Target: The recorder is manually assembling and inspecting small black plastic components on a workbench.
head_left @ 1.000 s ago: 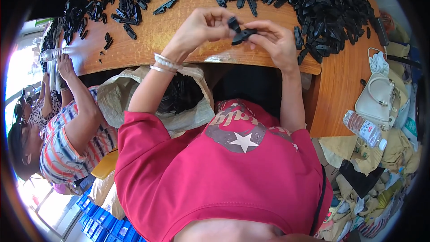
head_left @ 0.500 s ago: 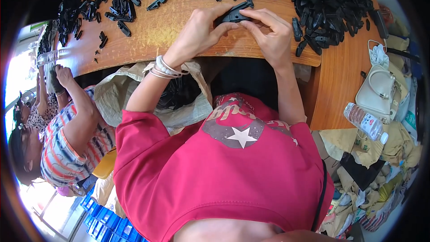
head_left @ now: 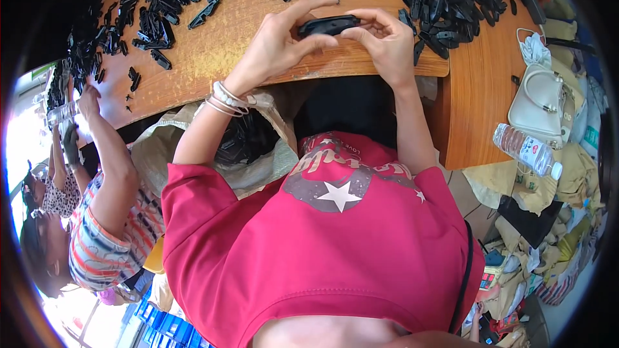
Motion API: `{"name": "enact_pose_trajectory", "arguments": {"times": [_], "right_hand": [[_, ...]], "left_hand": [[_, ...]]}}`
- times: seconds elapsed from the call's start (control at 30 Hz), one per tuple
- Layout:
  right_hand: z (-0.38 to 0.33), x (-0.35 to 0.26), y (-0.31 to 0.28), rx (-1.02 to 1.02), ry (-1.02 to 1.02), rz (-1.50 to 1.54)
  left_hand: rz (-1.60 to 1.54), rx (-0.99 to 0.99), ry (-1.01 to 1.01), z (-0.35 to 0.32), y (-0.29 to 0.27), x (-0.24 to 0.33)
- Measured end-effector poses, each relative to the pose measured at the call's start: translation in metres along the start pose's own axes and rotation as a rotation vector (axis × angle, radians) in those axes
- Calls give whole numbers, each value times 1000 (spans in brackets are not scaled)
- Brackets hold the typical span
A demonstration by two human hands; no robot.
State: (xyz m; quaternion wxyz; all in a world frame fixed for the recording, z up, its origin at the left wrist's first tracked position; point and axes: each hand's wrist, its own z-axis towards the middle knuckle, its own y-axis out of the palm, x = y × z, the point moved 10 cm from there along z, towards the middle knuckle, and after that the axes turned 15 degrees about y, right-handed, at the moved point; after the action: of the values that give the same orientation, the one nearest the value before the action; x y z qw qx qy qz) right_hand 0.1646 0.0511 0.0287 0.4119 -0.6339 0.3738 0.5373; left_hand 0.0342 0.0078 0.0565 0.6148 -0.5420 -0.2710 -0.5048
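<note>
Both hands, the left hand (head_left: 274,45) and right hand (head_left: 387,42), have lifted the black part (head_left: 327,25) slightly off the table (head_left: 245,51) and now pinch it closed between fingertips, seemingly pressed together.

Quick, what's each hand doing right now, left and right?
Left hand: closed on one end of the black part.
Right hand: closed on the other end of it.

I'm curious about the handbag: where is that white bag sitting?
The white handbag lies at the head view's right, on the wooden table, just above a plastic water bottle.
</note>
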Motion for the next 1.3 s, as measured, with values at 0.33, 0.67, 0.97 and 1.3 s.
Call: {"name": "enact_pose_trajectory", "arguments": {"times": [0.33, 0.67, 0.97, 1.3], "right_hand": [[-3, 9, -58, 586, -6, -1049], [2, 17, -60, 578, 21, -1164], [7, -7, -14, 445, -325, -841], [6, -6, 19, -96, 57, 380]], "left_hand": [[-241, 383, -265, -9, -71, -102], [686, -8, -17, 20, -59, -92], [380, 150, -380, -7, -76, -99], [-201, 45, -369, -7, -13, -27]]}}
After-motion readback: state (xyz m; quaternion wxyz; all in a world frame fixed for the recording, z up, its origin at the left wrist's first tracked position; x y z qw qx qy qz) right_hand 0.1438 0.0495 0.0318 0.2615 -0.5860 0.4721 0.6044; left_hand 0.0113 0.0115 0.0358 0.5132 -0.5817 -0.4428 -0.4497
